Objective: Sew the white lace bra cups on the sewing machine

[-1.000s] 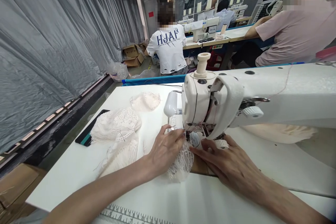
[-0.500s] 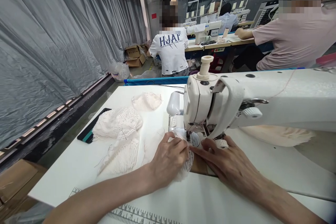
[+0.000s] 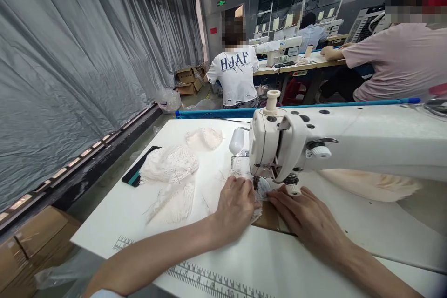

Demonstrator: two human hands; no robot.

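My left hand [image 3: 237, 207] is closed on a white lace piece [image 3: 257, 215], just left of the needle area of the white sewing machine [image 3: 349, 137]. The lace lies partly under my fingers and runs up to the presser foot, where its edge is hard to make out. On the right side of the foot, my right hand [image 3: 307, 212] rests on the machine bed with fingers stretched forward and nothing visible in them. Its fingertips are close to the fabric; whether they touch it I cannot tell.
Further lace pieces [image 3: 169, 163] lie on the white table at left, partly over a dark phone-like slab [image 3: 134, 179]. Ruler markings [image 3: 213, 281] run along the front edge. Pale fabric [image 3: 370, 184] sits behind the machine arm. Co-workers sit ahead; a cardboard box [image 3: 42, 247] stands lower left.
My right fingers have drawn back to the right, away from my left hand. The left hand has flattened lower over the lace. The whole view has shifted slightly.
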